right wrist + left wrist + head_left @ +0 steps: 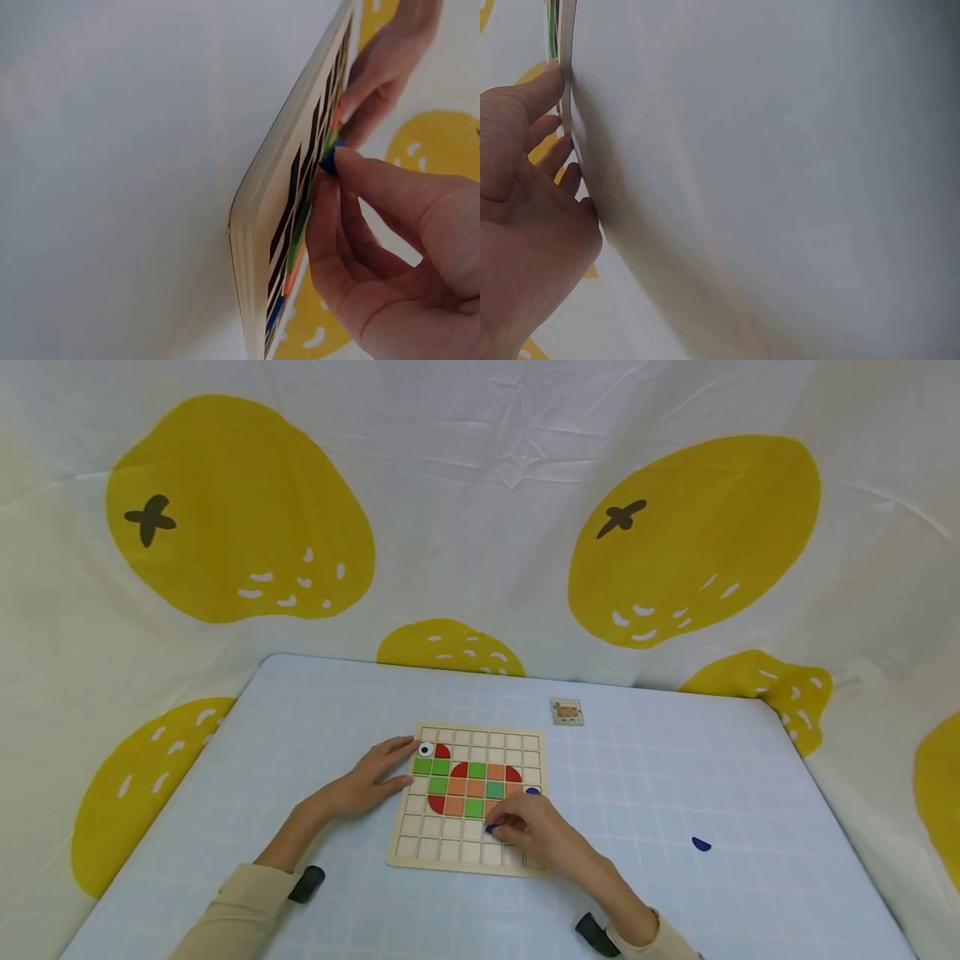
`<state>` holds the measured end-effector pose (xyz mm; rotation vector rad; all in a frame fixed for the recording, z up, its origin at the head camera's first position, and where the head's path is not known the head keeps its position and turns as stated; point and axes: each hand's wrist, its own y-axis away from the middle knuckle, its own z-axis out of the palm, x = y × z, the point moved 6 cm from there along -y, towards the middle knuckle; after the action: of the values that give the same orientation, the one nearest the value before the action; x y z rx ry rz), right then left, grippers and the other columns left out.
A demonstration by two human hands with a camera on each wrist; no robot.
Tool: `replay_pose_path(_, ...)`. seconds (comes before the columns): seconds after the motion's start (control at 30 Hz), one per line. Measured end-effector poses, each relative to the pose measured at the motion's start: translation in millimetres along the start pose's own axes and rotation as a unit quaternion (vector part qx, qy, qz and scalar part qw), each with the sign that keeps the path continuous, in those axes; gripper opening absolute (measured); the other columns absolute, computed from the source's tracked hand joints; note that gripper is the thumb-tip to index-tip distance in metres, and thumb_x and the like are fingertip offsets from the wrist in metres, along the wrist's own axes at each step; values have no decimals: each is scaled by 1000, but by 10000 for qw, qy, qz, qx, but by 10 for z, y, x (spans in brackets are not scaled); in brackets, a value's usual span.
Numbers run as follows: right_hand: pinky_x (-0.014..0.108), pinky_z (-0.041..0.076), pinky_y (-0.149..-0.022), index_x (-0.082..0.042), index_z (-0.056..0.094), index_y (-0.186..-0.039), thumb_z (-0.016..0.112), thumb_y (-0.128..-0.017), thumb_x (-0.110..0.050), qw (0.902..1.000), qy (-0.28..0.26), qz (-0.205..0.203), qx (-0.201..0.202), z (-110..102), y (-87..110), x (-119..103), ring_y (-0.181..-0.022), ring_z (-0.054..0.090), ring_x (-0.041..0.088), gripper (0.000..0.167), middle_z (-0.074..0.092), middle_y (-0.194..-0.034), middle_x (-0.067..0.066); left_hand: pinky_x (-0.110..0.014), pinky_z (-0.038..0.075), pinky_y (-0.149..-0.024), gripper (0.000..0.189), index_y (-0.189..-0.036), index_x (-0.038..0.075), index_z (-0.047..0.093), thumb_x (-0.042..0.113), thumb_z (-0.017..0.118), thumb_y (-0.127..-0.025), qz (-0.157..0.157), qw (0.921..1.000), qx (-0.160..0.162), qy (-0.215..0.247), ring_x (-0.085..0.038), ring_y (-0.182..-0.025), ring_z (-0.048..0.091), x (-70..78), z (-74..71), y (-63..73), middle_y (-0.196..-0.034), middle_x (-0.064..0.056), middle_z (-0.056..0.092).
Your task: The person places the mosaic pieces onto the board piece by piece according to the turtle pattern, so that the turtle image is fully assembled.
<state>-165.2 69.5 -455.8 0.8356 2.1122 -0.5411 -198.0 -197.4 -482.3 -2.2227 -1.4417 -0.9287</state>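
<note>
A wooden grid board (465, 867) lies on the table, bearing green, orange and red square and rounded tiles and an eye tile (426, 749). My left hand (367, 783) touches the board's left edge with its fingers and thumb spread. Over the board's lower right part, my right hand (536, 828) pinches a dark blue half-round tile (328, 159) between thumb and fingers, just below the orange and green tiles. Another blue tile (532, 791) shows at the board's right side, partly behind the right hand. The left wrist view catches only the board's edge beside the left hand (532, 165).
To the right of the board lies a loose blue half-round tile (701, 843). A small picture card (567, 712) is beyond the board's far right corner. White cloth (472, 527) with yellow fruit shapes hangs behind the pale table (300, 718).
</note>
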Motion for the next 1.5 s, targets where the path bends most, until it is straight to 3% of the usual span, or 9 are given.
replay_pose_path(0.3, 21, 56, -72, -4, 76, -96, 75, -92, 1, 9999, -36, 45, -131, 68, 1, 3, -81, 64, 5, 6, 72, -93, 1, -68, 23, -117, 62, -160, 4, 35, 23, 59, -106, -58, 10000, 5, 43, -48, -150, 22, -4, 13, 12, -164, -23, 27)
replay_pose_path(0.63, 22, 57, -78, -3, 80, -97, 73, -92, 2, 9989, 419, -165, -121, 41, 22, -9, -91, 69, 12, 10, 77, -96, 4, -67, 23, -118, 63, -160, 5, 34, 25, 59, -107, -79, 9999, -17, 73, -46, -151, 21, -25, 37, -7, -165, -22, 26)
replay_pose_path(0.9, 22, 55, -76, -5, 77, -103, 71, -97, -6, 9990, 266, 320, -140, -48, 92, 54, -85, 61, 5, 8, 72, -97, 0, -67, 23, -118, 63, -161, 5, 34, 24, 60, -106, -112, 9999, -23, 53, -46, -151, 20, -44, 35, 2, -165, -21, 25)
replay_pose_path(1.23, 24, 56, -79, -7, 73, -106, 71, -97, -5, 9973, 532, 341, 381, -318, 312, 175, -88, 61, 6, 9, 68, -100, -2, -68, 23, -117, 64, -160, 4, 34, 24, 60, -106, -57, 10000, 20, 73, -47, -150, 21, -38, 29, 23, -164, -23, 26)
replay_pose_path(1.5, 30, 57, -86, -10, 72, -110, 72, -97, -7, 9891, 972, 812, 748, -511, 487, 330, -95, 64, 9, 13, 68, -105, -7, -69, 22, -116, 64, -160, 5, 34, 25, 61, -106, -49, 9999, 37, 88, -48, -150, 20, -40, 36, 21, -164, -23, 26)
